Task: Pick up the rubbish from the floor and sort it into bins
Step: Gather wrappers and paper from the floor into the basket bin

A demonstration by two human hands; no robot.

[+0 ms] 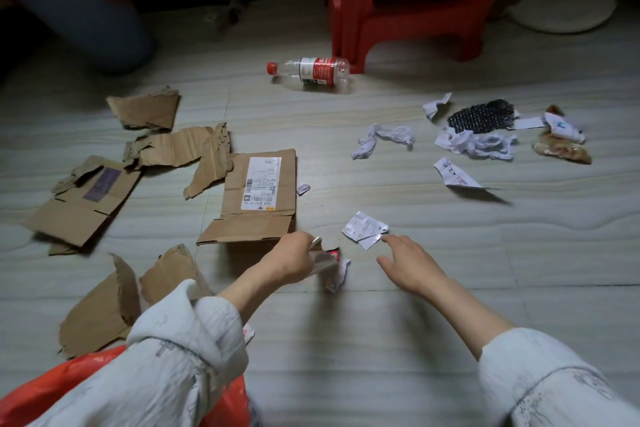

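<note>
My left hand [294,260] is closed on a small bundle of scraps [330,265]: grey card, a red-and-black wrapper and a crumpled white paper hanging below. My right hand [410,262] is open, its forefinger stretched to the edge of a torn white paper [363,229] on the floor. Torn brown cardboard pieces [156,146] lie at the left, and a flattened box with a shipping label [258,198] lies just beyond my left hand. A clear plastic bottle [310,71] with a red cap lies on its side further off.
An orange plastic bag [52,388] sits at the bottom left under my sleeve. More paper scraps [384,137], a black mesh piece [481,116] and food wrappers [561,146] lie at the right. A red plastic stool [408,10] and a white fan base [561,3] stand behind.
</note>
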